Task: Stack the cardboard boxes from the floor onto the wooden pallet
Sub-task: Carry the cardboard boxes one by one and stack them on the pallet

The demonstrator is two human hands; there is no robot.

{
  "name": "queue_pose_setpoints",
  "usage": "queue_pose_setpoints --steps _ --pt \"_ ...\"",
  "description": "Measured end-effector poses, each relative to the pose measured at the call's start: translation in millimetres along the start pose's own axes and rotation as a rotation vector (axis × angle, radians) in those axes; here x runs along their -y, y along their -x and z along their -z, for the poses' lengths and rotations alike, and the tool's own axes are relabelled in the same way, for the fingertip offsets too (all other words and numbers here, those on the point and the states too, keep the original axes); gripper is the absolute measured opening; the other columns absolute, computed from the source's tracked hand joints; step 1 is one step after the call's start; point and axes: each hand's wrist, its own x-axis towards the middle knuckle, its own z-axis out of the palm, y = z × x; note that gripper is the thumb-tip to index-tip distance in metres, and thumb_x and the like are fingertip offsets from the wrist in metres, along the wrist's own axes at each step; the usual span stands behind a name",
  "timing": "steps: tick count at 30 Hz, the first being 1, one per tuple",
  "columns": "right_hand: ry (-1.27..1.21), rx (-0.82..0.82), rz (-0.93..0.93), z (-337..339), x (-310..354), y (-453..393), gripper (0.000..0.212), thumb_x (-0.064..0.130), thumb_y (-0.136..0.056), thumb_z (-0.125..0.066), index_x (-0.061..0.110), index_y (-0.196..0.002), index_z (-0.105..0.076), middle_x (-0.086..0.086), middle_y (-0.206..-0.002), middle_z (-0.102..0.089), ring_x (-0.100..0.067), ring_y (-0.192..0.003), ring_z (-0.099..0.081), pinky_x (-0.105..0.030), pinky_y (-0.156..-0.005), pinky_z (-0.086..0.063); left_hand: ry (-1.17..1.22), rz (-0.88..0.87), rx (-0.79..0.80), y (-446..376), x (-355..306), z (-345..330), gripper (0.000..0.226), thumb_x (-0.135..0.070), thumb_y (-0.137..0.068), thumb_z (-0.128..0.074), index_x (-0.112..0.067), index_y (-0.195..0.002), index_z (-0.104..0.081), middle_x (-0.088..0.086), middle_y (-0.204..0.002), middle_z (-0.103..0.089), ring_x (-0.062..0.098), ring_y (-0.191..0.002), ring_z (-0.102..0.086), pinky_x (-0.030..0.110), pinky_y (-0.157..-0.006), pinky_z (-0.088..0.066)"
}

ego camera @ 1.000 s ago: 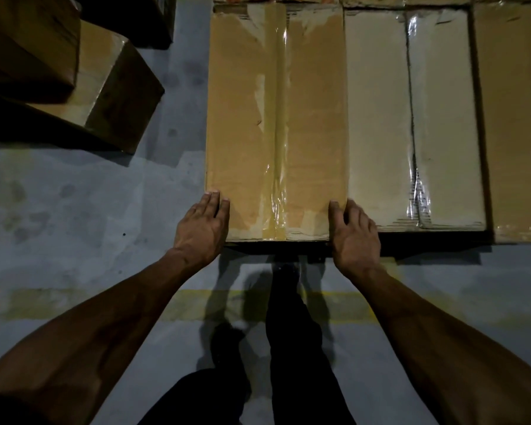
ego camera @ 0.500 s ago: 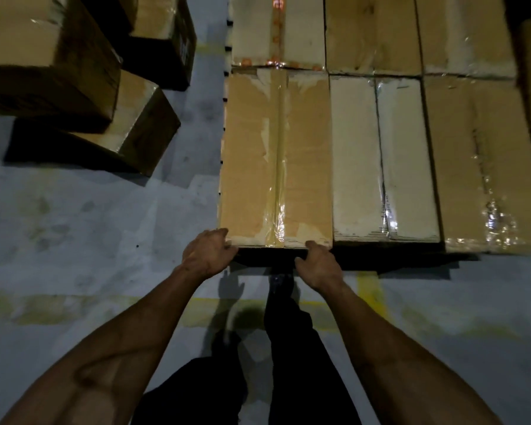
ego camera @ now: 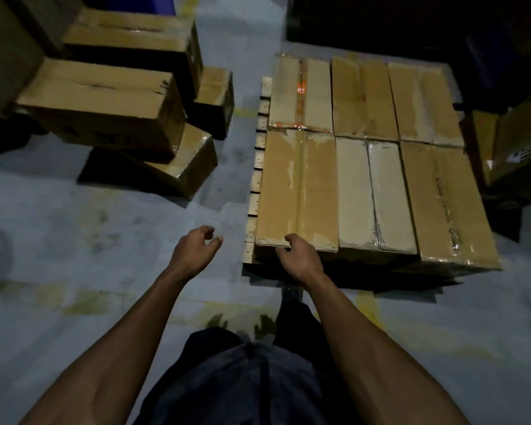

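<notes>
Hard to see: The room is dim. The far top part is almost black, and I cannot tell what stands there. Dark shapes sit at the top right too.
Cut off: A big box at the far left edge runs out of view. Brown boxes at the right edge (ego camera: pixel 521 142) are cut off as well.
Hidden: Most of the wooden pallet (ego camera: pixel 259 167) is under boxes. Only its left edge with slats and its near left corner show.
Boxes on the pallet: Six cardboard boxes lie flat in two rows of three, side by side and touching. The near left box (ego camera: pixel 298 191) has shiny tape down its middle. The near middle box (ego camera: pixel 374 194) is paler. The near right box (ego camera: pixel 448 204) sticks out toward the person a bit more than the others.
Boxes on the floor: A pile of boxes (ego camera: pixel 105 99) sits to the left of the pallet, well apart from it. Some lie on top of others, and one low box (ego camera: pixel 184 167) is turned at a slant.
Left hand (ego camera: pixel 193 250): It is in the air over the grey floor (ego camera: pixel 74 240), near the pallet's corner. Its fingers are loosely curled and hold nothing.
Right hand (ego camera: pixel 298 256): It is at the near edge of the near left box. Its fingers are curled and hold nothing. I cannot tell if they touch the box.
In the way: The arms and dark clothes cover the floor at the bottom. Faint yellow lines cross the floor there.
</notes>
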Motion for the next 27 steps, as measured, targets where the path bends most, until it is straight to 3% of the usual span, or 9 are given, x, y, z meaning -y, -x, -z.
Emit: queue_pose_setpoints --steps 13,23,27 --pt "0.114 0.044 0.142 -8 126 3 0.052 0.032 -0.096 -0.052 0.012 -0.144 -0.047 -0.013 -0.143 -0.053 -0.032 -0.127 -0.052 -0.034 -0.097 -0.044 0.17 0.132 -0.162 32 42 99 0.046 -0.031 -0.099 -0.059 -0.005 -0.137 -0.058 0.013 -0.135 -0.062 0.029 -0.125 -0.058 0.037 -0.104 -0.045" --pt "0.178 0.146 0.215 -42 236 -115 0.053 0.033 -0.097 -0.051 0.011 -0.145 -0.044 -0.01 -0.147 -0.049 -0.029 -0.133 -0.047 -0.036 -0.105 -0.041 0.239 0.281 -0.239 -68 83 175 0.044 -0.03 -0.1 -0.058 -0.004 -0.136 -0.058 0.013 -0.137 -0.061 0.029 -0.126 -0.057 0.038 -0.106 -0.045" --pt "0.171 0.201 0.197 -50 291 -169 0.051 0.031 -0.096 -0.051 0.011 -0.143 -0.046 -0.011 -0.145 -0.05 -0.03 -0.131 -0.049 -0.037 -0.104 -0.041 0.24 0.331 -0.246 -121 96 217 0.037 -0.028 -0.101 -0.058 -0.002 -0.127 -0.064 0.015 -0.131 -0.064 0.031 -0.12 -0.059 0.035 -0.099 -0.045"
